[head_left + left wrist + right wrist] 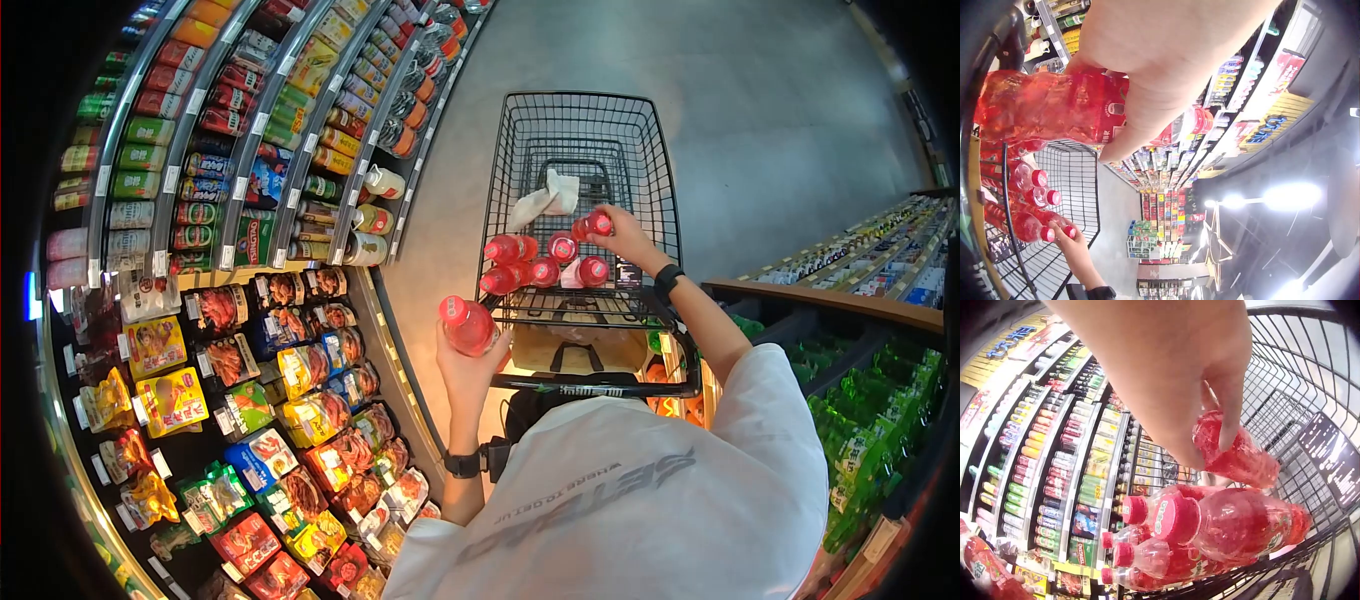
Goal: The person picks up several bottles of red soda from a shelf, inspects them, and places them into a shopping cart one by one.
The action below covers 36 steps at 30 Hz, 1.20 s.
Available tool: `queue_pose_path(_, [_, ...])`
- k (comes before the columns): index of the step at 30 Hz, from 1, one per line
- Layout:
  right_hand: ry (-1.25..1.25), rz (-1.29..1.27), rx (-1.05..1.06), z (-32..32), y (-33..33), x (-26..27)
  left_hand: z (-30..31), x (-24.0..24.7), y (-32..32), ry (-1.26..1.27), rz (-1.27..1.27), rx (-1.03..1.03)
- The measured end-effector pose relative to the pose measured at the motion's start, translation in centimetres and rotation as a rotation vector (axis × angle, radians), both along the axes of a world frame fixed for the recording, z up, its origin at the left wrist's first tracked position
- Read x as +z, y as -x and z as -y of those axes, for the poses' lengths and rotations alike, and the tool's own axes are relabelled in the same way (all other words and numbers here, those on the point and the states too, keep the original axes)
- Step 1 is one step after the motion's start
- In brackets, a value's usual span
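My left hand [464, 368] grips a bottle of red drink [466, 328] outside the cart's near left corner, its red cap facing up toward the head camera. In the left wrist view, the fingers and thumb wrap around this bottle [1054, 106] at its label. My right hand [627, 240] is inside the shopping cart [670, 175], holding another red drink bottle [1241, 456] by its upper part. Several more red bottles [545, 271] stand close together below it at the cart's near end. The right hand's fingers cover that bottle's cap in the right wrist view.
A crumpled white item [548, 198] lies in the cart beyond the bottles. Shelves of cans [230, 120] and a case of packaged foods [300, 430] line the left side. Green bottles [870, 430] fill a rack at the right. Grey floor [780, 120] stretches ahead.
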State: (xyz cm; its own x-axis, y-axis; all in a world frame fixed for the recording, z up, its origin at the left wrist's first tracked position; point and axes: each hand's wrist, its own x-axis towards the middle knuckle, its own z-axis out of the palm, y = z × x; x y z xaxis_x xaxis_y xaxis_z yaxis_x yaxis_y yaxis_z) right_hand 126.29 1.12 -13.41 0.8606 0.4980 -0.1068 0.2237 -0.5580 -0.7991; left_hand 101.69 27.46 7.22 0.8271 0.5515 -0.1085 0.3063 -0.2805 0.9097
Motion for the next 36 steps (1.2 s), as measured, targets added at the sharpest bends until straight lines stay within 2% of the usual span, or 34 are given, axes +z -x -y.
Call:
queue_pose_path(5, [-0.049, -0.031, -0.089, -1.7, -0.2, -0.2, -0.5, -1.1, 0.5, 0.013, 0.046, -0.002])
queue_pose_path(9, [-0.035, 0.009, -0.085, -2.4, -0.9, -1.4, -0.5, 0.0, 0.6, 0.045, 0.081, 0.061])
queue_pose_path(12, [-0.107, -0.075, -0.024, -2.9, -1.0, -1.2, -0.9, 0.9, 0.9, -0.022, 0.04, 0.11])
queue_pose_path(13, [-0.088, 0.012, -0.02, -3.0, -0.9, -1.2, -0.7, 1.9, 0.8, -0.013, 0.001, 0.121])
queue_pose_path(17, [0.033, 0.043, -0.009, -3.1, -1.0, -2.0, -0.8, 1.7, 0.8, 0.107, 0.04, 0.167])
queue_pose_path(29, [-0.026, 0.018, -0.034, -2.0, -0.1, -3.1, -0.1, 0.7, 0.4, 0.012, 0.064, 0.098])
queue_pose_path(36, [-0.05, -0.056, -0.033, -1.8, -0.6, -2.2, -0.4, 0.2, 0.4, 0.059, 0.044, 0.093])
